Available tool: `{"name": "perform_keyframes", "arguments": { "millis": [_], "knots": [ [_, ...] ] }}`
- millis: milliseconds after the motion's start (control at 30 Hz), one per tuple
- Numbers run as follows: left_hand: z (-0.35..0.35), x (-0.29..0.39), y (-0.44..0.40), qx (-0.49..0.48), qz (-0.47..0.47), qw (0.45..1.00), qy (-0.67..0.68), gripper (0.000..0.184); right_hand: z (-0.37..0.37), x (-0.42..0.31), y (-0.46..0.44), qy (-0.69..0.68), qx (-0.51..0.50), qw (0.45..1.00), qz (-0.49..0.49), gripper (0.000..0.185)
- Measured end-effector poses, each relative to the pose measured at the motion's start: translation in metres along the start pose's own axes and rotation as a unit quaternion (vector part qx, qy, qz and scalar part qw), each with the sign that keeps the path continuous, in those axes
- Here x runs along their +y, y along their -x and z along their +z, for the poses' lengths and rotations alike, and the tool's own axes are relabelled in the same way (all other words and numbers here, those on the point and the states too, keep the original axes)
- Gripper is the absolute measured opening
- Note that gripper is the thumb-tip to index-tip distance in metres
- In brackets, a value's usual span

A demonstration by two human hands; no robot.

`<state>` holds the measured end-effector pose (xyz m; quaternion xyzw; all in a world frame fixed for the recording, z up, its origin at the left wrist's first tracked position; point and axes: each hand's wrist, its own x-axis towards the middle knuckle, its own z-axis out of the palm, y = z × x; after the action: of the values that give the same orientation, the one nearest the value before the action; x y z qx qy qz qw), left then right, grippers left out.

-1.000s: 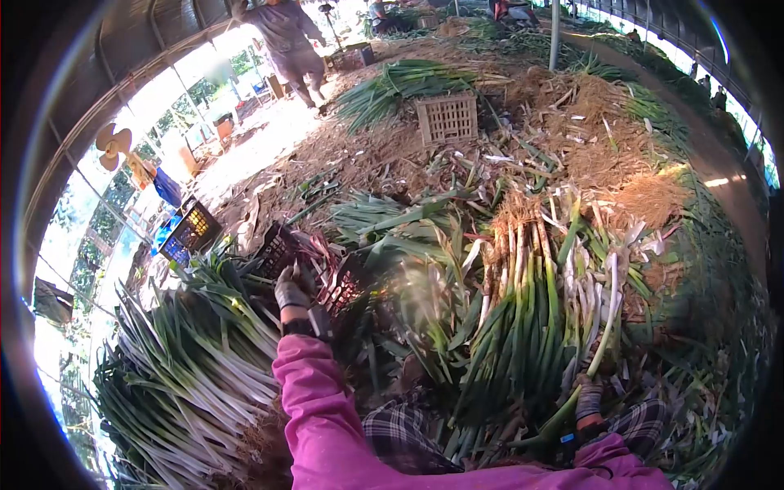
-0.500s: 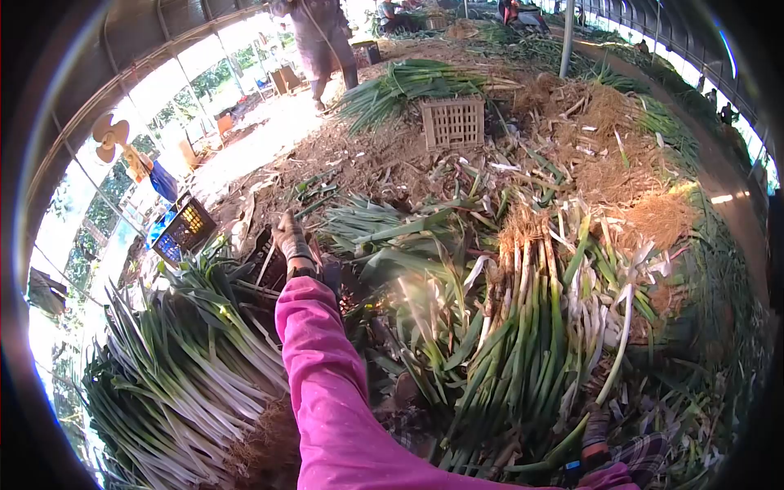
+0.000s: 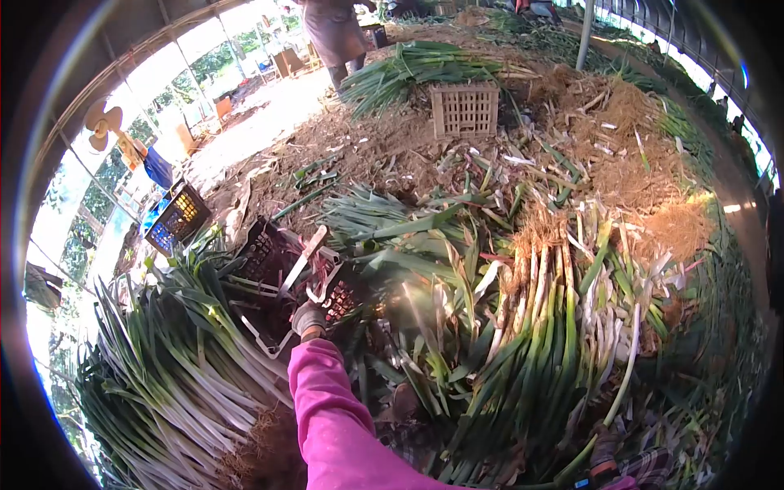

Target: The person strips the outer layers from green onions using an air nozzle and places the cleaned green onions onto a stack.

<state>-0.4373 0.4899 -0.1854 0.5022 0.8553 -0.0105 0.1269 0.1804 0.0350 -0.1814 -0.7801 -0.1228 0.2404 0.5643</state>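
My left hand [image 3: 309, 318], in a greyish glove, reaches into the dark crate [image 3: 260, 249] beside the pale bent strips [image 3: 304, 261]. Its fingers look curled, but what they grip is too small to make out. At the lower right, my right hand [image 3: 605, 451] is partly in shadow and closed around a long green onion [image 3: 625, 371], whose white stem points up and away. Just left of that hand lies a pile of green onions [image 3: 535, 302] with brown roots at the far end. Another heap of green onions [image 3: 192, 359] with white stems lies at the left.
A pale plastic crate [image 3: 465, 110] stands farther back beside more green onions [image 3: 416, 72]. A dark crate [image 3: 178, 216] and a fan [image 3: 104, 124] are at the left. A person [image 3: 335, 33] stands at the back. Trimmed leaves and roots [image 3: 674, 229] cover the ground at the right.
My left hand has drawn back toward me and down, and the pale strips over the crate now show. My right hand remains by the same onion. The view has shifted slightly.
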Motion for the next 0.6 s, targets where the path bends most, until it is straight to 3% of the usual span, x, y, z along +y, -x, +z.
{"name": "perform_keyframes", "arguments": {
  "millis": [33, 100, 133, 200, 267, 400, 467, 500, 533, 567, 600],
  "knots": [
    [-0.006, 0.013, -0.009, 0.037, -0.012, 0.999, -0.008, 0.032, -0.017, 0.034, -0.021, -0.008, -0.026, 0.999, 0.028, 0.017],
    [-0.014, 0.040, -0.045, 0.084, -0.020, 0.996, -0.025, 0.019, -0.014, 0.028, -0.028, 0.014, -0.019, 1.000, -0.002, 0.016],
    [-0.057, 0.061, -0.023, 0.065, 0.004, 0.998, -0.021, 0.022, -0.010, 0.016, -0.024, 0.022, -0.010, 1.000, -0.016, 0.016],
    [-0.040, 0.063, -0.042, 0.156, 0.030, 0.987, 0.037, 0.032, -0.011, -0.008, -0.025, 0.075, -0.049, 0.996, 0.026, 0.017],
    [-0.032, 0.072, -0.026, 0.079, 0.012, 0.997, -0.022, 0.047, -0.004, -0.018, -0.022, 0.073, -0.055, 0.995, 0.024, 0.019],
    [0.000, 0.090, 0.005, -0.025, -0.121, 0.992, 0.012, 0.052, 0.020, -0.051, 0.000, 0.058, -0.087, 0.994, -0.017, 0.024],
    [-0.006, 0.116, 0.031, 0.083, -0.043, 0.993, -0.077, 0.051, 0.030, -0.075, 0.018, 0.051, -0.110, 0.991, -0.054, 0.027],
    [-0.036, 0.138, 0.077, 0.224, 0.045, 0.967, -0.110, 0.059, 0.034, -0.089, 0.026, 0.052, -0.125, 0.988, -0.074, 0.028],
    [-0.072, 0.159, 0.123, 0.150, 0.128, 0.978, -0.063, 0.076, 0.034, -0.102, 0.038, 0.054, -0.142, 0.984, -0.094, 0.030],
    [-0.064, 0.175, 0.131, 0.163, 0.212, 0.963, -0.024, 0.081, 0.035, -0.117, 0.048, 0.066, -0.175, 0.977, -0.100, 0.031],
    [-0.076, 0.192, 0.158, 0.107, 0.283, 0.953, -0.026, 0.081, 0.035, -0.132, 0.059, 0.077, -0.207, 0.969, -0.107, 0.032]
  ]
}}
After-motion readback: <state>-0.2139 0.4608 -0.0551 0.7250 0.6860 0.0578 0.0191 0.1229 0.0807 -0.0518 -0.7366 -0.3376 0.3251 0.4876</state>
